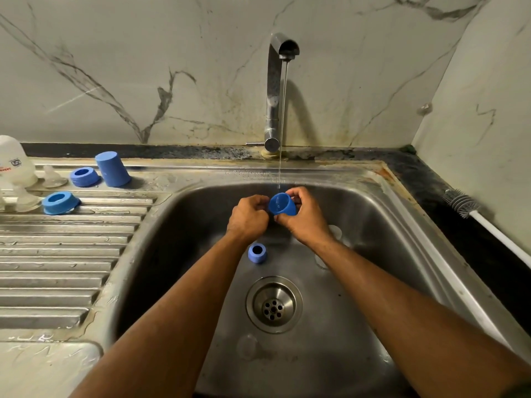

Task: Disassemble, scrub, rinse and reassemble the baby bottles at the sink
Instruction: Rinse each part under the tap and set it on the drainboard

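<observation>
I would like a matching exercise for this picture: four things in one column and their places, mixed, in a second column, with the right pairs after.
Things
1. blue cap
2. blue ring
3. bottle brush
4. tall blue cover

Places
A. on the dark counter right of the sink
B. upside down on the drainboard
C. held by the left hand and right hand under the tap water
D. on the basin floor, above the drain

Pairs: 1-C, 2-D, 3-A, 4-B
</observation>
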